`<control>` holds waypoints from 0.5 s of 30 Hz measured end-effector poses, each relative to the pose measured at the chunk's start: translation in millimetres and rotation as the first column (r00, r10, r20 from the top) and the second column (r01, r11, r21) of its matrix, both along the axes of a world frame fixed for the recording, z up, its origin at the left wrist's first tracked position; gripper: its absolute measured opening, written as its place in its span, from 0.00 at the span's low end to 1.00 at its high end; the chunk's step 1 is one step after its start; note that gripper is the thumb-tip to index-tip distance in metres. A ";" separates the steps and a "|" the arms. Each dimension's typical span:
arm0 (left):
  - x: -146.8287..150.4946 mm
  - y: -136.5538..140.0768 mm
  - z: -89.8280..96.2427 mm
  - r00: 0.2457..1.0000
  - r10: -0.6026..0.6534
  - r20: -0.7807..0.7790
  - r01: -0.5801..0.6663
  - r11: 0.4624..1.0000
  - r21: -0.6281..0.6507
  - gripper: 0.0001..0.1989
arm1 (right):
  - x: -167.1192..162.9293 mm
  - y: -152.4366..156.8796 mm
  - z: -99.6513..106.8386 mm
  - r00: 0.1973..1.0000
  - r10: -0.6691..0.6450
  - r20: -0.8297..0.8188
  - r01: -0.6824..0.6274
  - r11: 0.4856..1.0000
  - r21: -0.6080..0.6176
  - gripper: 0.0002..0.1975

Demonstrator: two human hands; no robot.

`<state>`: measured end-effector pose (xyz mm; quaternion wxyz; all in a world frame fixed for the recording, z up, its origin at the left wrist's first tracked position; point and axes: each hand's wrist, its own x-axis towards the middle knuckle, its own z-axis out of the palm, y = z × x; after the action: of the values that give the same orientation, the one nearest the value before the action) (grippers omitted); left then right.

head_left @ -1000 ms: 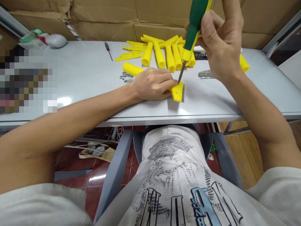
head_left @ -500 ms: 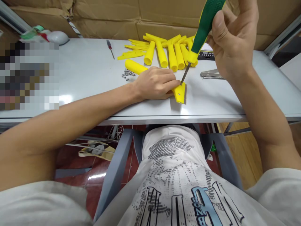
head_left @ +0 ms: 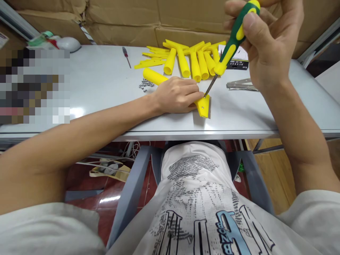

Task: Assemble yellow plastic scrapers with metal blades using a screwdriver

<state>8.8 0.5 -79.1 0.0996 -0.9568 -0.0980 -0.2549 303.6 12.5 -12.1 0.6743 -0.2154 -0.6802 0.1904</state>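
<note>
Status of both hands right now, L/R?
Left hand: closed around the yellow piece.
Right hand: holding the green-and-yellow screwdriver by its handle, tip at the yellow piece.

Held part (head_left: 203,107) of smooth plastic; screwdriver (head_left: 228,52) with plastic handle (head_left: 234,38), metal shaft (head_left: 211,85); shiny metal screws (head_left: 146,83); glossy, smooth desk (head_left: 106,81); matt, creased cardboard (head_left: 122,23); cloth shirt (head_left: 195,194).

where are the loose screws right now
In the head view, the loose screws lie heaped on the table, left of the left hand and, in the picture, just below the yellow tool it holds.
</note>
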 end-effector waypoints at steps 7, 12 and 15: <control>2.9 -1.6 -0.5 0.999 0.031 0.010 -0.031 0.999 0.010 0.18 | -11.9 20.7 -9.9 0.957 0.250 -0.146 -0.189 0.921 0.340 0.29; 5.5 -2.8 0.4 1.000 0.016 -0.023 -0.012 0.986 0.165 0.19 | -14.9 19.0 -8.0 0.982 0.181 -0.063 -0.155 0.943 0.295 0.29; 5.7 -2.7 0.8 0.999 0.022 -0.025 -0.017 0.986 0.166 0.19 | -27.2 35.5 -12.6 0.939 0.179 -0.293 -0.005 0.861 0.508 0.38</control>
<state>14.6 -2.2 -78.3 0.1828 -0.9475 -0.0844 -0.2483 276.4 48.0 -24.7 0.8012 0.0348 -0.5929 0.0736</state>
